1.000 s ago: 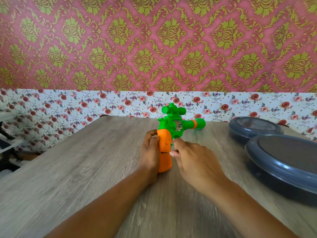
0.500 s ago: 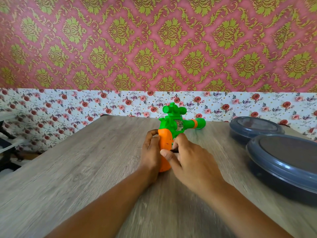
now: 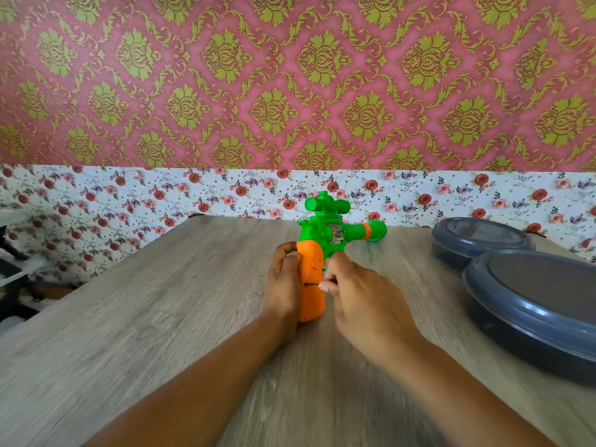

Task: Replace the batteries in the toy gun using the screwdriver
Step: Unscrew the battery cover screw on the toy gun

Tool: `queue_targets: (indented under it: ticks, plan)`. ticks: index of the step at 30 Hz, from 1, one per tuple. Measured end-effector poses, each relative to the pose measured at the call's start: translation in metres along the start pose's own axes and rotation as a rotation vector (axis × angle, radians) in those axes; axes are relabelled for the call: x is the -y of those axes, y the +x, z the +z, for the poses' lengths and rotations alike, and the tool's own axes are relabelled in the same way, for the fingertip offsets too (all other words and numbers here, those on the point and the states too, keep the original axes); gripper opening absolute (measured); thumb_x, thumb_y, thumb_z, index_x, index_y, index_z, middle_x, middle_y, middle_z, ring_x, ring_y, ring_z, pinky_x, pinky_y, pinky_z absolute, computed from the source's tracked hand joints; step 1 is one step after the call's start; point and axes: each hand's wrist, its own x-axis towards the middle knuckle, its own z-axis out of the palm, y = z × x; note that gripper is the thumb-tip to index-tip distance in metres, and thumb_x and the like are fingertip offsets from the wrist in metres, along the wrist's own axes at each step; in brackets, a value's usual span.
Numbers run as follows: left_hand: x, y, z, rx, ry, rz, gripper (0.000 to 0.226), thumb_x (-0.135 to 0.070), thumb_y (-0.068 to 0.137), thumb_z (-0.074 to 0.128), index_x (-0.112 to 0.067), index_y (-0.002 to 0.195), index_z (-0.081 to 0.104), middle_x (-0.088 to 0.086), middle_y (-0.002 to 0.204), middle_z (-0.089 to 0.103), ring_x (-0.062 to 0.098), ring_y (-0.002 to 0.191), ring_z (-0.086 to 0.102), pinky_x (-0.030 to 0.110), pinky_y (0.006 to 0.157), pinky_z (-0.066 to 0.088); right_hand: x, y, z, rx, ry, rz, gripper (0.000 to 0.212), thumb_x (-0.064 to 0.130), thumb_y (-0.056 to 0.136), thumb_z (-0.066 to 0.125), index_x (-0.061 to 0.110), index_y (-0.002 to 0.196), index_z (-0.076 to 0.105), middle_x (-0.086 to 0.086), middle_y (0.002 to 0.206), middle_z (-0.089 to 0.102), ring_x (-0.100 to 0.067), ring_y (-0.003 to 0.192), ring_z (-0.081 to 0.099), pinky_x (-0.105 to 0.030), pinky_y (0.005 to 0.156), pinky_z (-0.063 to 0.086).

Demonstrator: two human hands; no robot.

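A toy gun [image 3: 335, 232] with a green body, scope and barrel stands on its orange grip [image 3: 310, 262] on the wooden table [image 3: 154, 317]. My left hand [image 3: 283, 285] grips the orange grip from the left, fingers curled over its top. My right hand [image 3: 364, 295] is just right of the grip and pinches a thin screwdriver [image 3: 311, 284] between thumb and fingers. Its dark shaft lies across the middle of the grip, and the handle is hidden inside my hand.
Two round dark-blue lidded containers stand at the right, one further back [image 3: 480, 240] and a larger one nearer [image 3: 532, 308]. A papered wall runs along the table's far edge. The table's left edge drops off to dark furniture [image 3: 13, 279].
My right hand's thumb and fingers shifted over the grip and drew back to the right, as in turning the screwdriver. The gun and my left hand stayed in place.
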Motion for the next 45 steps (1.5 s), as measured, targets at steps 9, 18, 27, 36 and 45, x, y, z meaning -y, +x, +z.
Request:
queue_targets:
  ticks: [9, 18, 27, 36, 45]
  plan:
    - [0.0009, -0.0004, -0.0007, 0.008, 0.015, 0.021, 0.025, -0.017, 0.098, 0.032, -0.026, 0.093, 0.054, 0.017, 0.098, 0.06, 0.024, 0.083, 0.055, 0.039, 0.076, 0.047, -0.0014, 0.0016, 0.0015, -0.04, 0.193, 0.038, 0.006, 0.028, 0.091, 0.052, 0.024, 0.093, 0.048, 0.006, 0.091, 0.064, -0.019, 0.084, 0.061, -0.036, 0.069, 0.048]
    - [0.0015, 0.0005, 0.0, 0.033, 0.015, 0.018, 0.024, -0.02, 0.1, 0.03, -0.031, 0.096, 0.051, 0.006, 0.095, 0.059, 0.021, 0.082, 0.057, 0.034, 0.068, 0.05, 0.002, -0.0008, -0.0013, -0.008, -0.171, 0.069, 0.033, 0.039, 0.099, 0.023, 0.016, 0.107, 0.046, -0.004, 0.101, 0.065, -0.026, 0.091, 0.063, -0.03, 0.06, 0.031]
    - [0.0003, 0.0, 0.0003, 0.01, 0.012, -0.004, 0.025, -0.019, 0.098, 0.032, -0.028, 0.091, 0.054, 0.021, 0.105, 0.06, 0.026, 0.087, 0.056, 0.052, 0.085, 0.05, 0.0014, 0.0003, -0.0021, -0.051, -0.022, 0.034, 0.012, 0.031, 0.096, 0.043, 0.023, 0.104, 0.046, 0.004, 0.102, 0.064, -0.023, 0.092, 0.062, -0.032, 0.067, 0.043]
    - [0.0033, 0.0017, -0.0009, 0.017, 0.01, -0.001, 0.024, -0.019, 0.099, 0.032, -0.027, 0.093, 0.053, 0.009, 0.095, 0.06, 0.022, 0.081, 0.056, 0.032, 0.069, 0.048, -0.0005, 0.0005, 0.0016, -0.039, 0.043, 0.118, 0.035, 0.052, 0.093, 0.028, 0.019, 0.098, 0.041, -0.007, 0.091, 0.064, -0.03, 0.086, 0.061, -0.034, 0.06, 0.037]
    - [0.0014, 0.0011, 0.0012, 0.002, -0.002, -0.009, 0.026, -0.018, 0.099, 0.031, -0.028, 0.09, 0.053, 0.014, 0.096, 0.06, 0.024, 0.081, 0.055, 0.036, 0.071, 0.046, -0.0049, 0.0037, 0.0027, -0.025, 0.007, 0.052, 0.019, 0.037, 0.096, 0.039, 0.019, 0.1, 0.043, -0.006, 0.092, 0.065, -0.029, 0.084, 0.061, -0.033, 0.059, 0.037]
